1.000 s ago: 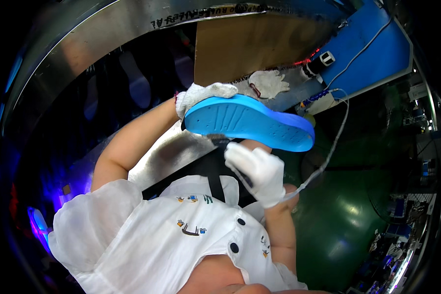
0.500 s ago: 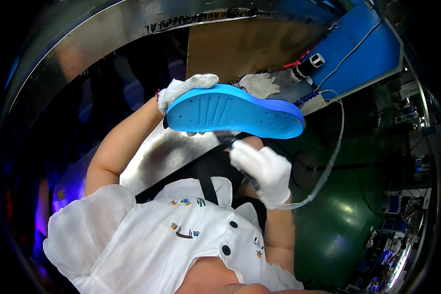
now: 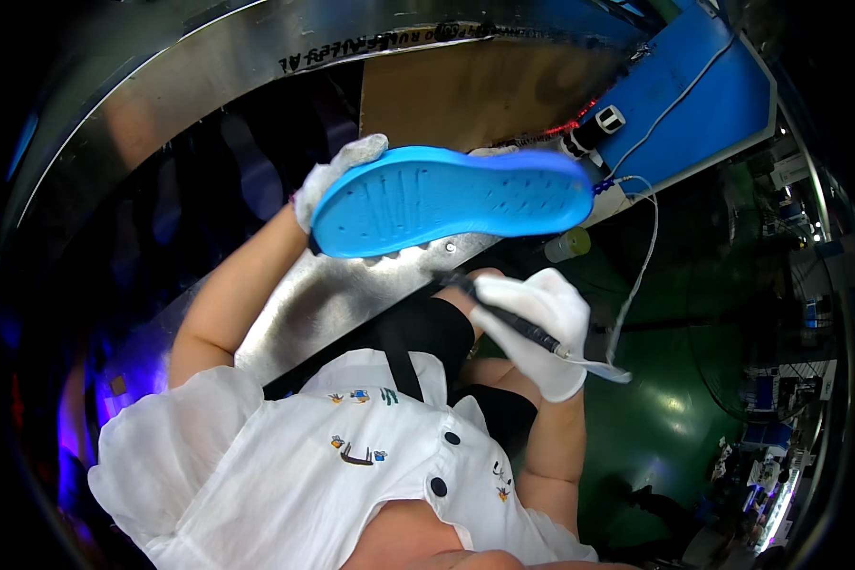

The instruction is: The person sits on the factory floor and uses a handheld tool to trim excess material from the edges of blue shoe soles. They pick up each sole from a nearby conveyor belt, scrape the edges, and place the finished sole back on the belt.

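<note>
A bright blue shoe sole point(image 3: 446, 199), turning violet at its right edge, is held up by my left hand point(image 3: 337, 179), gloved in white. Those fingers wrap its left end and partly vanish beneath it. Grooves and small dimples mark the side facing me. Below and to the right of the sole, apart from it, my right hand point(image 3: 546, 318) in a white glove closes around a black pen-shaped tool point(image 3: 518, 323). A pale cord point(image 3: 644, 256) trails from the tool's rear. The tool's tip points left and is blurred.
Under the sole lies a shiny metal work surface point(image 3: 294, 337). A brown cardboard panel point(image 3: 446, 95) stands behind it. To the right are a blue board point(image 3: 703, 104), a black-and-white cylindrical device point(image 3: 594, 131) and a yellowish roll point(image 3: 568, 245). Green floor point(image 3: 655, 427) shows lower right.
The sole has moved slightly up and left and levelled, its right end rising. My right hand has shifted right and turned, showing more of the tool. The loose glove behind is now mostly covered.
</note>
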`<state>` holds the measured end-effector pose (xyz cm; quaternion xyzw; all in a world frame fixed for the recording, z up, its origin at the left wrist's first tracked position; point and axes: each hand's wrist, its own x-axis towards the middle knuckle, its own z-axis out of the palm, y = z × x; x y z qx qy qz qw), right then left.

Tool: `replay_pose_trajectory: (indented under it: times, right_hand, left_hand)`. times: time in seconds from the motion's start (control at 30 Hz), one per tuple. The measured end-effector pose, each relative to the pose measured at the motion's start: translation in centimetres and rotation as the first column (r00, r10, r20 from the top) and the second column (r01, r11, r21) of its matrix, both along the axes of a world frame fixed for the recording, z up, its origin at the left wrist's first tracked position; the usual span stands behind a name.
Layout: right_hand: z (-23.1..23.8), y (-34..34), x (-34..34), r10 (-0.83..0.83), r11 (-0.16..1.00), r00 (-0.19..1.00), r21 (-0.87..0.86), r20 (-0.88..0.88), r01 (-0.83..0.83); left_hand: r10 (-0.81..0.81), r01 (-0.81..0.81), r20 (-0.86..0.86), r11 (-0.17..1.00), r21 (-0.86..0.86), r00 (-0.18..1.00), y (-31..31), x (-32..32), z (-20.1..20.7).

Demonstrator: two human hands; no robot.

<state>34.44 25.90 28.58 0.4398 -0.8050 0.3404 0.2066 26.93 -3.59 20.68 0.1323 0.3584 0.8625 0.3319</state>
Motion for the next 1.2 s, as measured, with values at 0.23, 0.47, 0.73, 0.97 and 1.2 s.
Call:
replay_pose_trajectory:
  times: [0.23,0.47,0.73,0.97,1.2]
  right_hand:
    - [-4.5,-4.9,0.0,-0.016,0.966,1.000,-0.258,-0.021,0.010]
    - [-1.4,-3.8,0.5,-0.114,0.951,0.985,-0.271,0.133,0.147]
    - [-3.0,-4.6,1.6,0.047,0.939,0.999,-0.341,0.017,-0.038]
    - [-3.4,-3.3,3.3,0.332,0.666,0.892,-0.746,0.306,0.008]
    - [-5.4,-3.0,3.0,0.213,0.723,0.875,-0.673,0.435,0.159]
  left_hand:
    - [0.340,-0.415,0.265,0.852,0.320,0.902,7.8,0.5,0.5]
    - [0.254,-0.198,-0.042,0.836,0.511,0.966,8.7,2.2,-0.4]
    - [0.243,-0.274,0.127,0.836,0.476,0.962,8.6,5.5,1.8]
    - [0.562,-0.383,-0.281,0.779,0.496,0.778,-2.3,9.4,14.9]
    - [0.751,-0.627,-0.171,0.634,0.452,0.637,-1.6,5.1,15.5]
